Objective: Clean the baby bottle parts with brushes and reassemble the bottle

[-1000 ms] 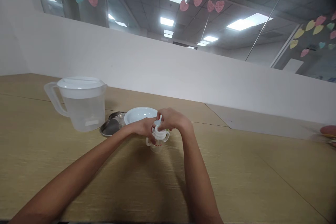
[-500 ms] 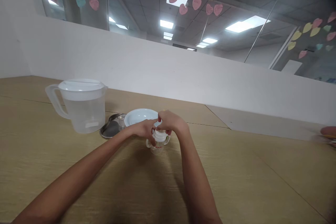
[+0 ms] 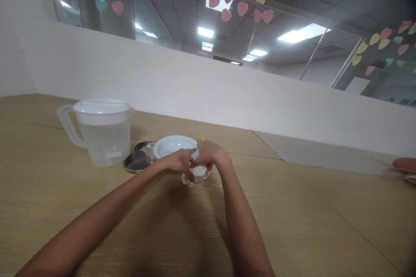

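A clear two-handled baby bottle [image 3: 195, 184] with a white collar stands upright on the wooden table [image 3: 146, 229]. My left hand [image 3: 180, 161] is wrapped round its upper left side, thumb down along the bottle. From the right, my right hand [image 3: 208, 154] grips the top, fingers curled over the white collar. The tip of the bottle is hidden by my fingers. Just behind my hands is a pale blue bowl [image 3: 170, 142], and something small and yellow shows beyond my right knuckles.
On the left stands a large translucent lidded jug [image 3: 105, 138]. Between jug and bowl lies a metal kidney-shaped tray [image 3: 136, 162], with a small clear cup [image 3: 151, 153] at it. A blurred reddish object [image 3: 404, 164] is at the right edge. A white wall [image 3: 195, 86] rises behind.
My right hand has turned slightly and sits a little lower over the bottle's top. The yellow thing behind it shows more. The view has shifted slightly; my left hand stays on the bottle.
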`<state>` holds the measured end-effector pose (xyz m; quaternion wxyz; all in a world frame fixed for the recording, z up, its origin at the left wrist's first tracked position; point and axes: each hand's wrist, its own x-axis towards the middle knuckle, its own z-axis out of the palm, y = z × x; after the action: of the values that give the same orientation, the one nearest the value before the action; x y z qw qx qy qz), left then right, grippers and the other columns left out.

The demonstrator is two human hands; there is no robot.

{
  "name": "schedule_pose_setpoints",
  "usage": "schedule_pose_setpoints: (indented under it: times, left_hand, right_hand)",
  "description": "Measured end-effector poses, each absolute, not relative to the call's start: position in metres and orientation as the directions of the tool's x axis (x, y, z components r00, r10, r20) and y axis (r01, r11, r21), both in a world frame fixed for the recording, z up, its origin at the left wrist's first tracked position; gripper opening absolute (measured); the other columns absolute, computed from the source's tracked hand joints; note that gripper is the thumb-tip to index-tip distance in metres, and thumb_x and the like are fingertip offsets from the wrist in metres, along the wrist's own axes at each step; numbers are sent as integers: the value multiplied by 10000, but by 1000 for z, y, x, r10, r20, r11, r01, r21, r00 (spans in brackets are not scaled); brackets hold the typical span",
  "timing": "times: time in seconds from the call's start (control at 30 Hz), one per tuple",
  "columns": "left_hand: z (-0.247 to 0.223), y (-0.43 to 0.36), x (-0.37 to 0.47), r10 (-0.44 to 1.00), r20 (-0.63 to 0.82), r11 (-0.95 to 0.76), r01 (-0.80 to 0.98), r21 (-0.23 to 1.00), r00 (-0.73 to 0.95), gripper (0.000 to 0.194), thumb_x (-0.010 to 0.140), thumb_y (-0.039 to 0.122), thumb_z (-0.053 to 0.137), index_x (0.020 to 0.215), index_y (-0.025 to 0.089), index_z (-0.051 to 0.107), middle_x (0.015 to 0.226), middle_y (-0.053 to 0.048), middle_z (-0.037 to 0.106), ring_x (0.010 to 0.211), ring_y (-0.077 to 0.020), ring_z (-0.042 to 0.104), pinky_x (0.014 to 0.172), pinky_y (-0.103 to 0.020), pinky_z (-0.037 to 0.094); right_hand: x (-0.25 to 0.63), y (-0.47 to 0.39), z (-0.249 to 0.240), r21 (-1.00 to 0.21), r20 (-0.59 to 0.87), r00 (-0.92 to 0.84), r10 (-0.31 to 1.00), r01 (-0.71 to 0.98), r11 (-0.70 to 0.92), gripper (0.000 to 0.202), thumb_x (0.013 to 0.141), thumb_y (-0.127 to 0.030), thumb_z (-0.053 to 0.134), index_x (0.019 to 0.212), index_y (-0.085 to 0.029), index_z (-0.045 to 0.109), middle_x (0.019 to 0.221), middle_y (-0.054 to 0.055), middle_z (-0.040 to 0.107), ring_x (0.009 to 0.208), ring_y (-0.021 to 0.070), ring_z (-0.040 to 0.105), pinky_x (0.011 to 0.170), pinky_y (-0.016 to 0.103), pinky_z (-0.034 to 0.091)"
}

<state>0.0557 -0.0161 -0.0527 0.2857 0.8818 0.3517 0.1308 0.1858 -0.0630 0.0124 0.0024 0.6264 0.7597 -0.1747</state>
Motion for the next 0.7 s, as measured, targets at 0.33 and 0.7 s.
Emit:
schedule_pose_setpoints:
  times: [0.33, 0.7]
  left_hand:
    - [-53, -17, 59, 711, 36, -625, 608, 489, 703, 578, 417, 343, 784, 927, 181, 567, 848, -6, 645, 803, -235, 600, 627, -253, 406]
    - [-1, -15, -2, 757, 60, -605, 663, 441, 651, 892, 622, 424, 659, 1364, 180, 230, 1322, -96, 426, 1125, -217, 460, 862, -245, 387]
  right_hand:
    - [175, -66, 8, -166, -196, -200, 960, 972, 169, 211, 664, -169, 558, 825, -65, 645, 683, 149, 672, 495, 199, 620, 389, 239, 441]
    - [181, -64, 7, -326, -271, -193, 943, 940, 99, 361, 661, -281, 652, 957, -91, 571, 788, 129, 667, 441, 171, 597, 370, 252, 451]
